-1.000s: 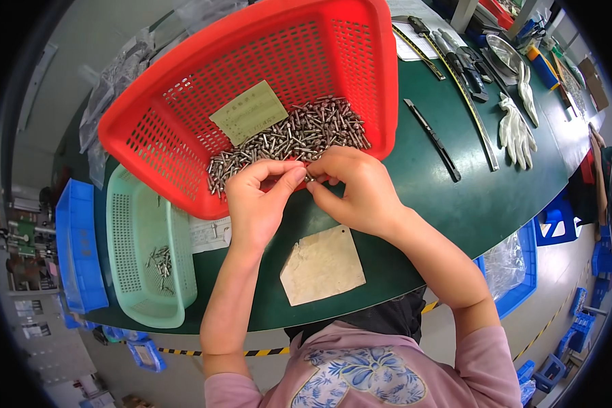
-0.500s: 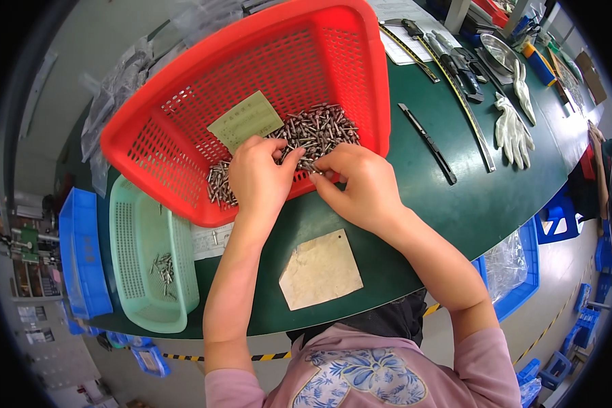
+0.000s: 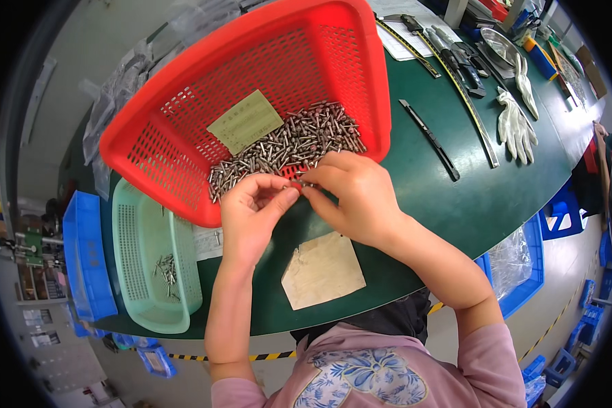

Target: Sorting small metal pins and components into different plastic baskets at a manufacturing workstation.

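A large red plastic basket stands tilted on the bench, with a heap of small metal pins, like screws or rivets, along its near side. On the heap leans a yellowish printed slip. My left hand is closed in a pinch at the basket's near rim, thumb against the fingers; what it holds is hidden. Fingertip to fingertip with it, my right hand pinches what looks like a small metal pin. To the left stands a pale green basket with a few loose pins inside.
A beige card lies on the green bench before me. Rightward are a black cutter knife, a tape measure strip, a caliper and white gloves. A blue bin stands beyond the green basket.
Both hands have drawn back from the heap toward me and now meet over the basket's near rim. More of the pins shows between and beyond my fingers.
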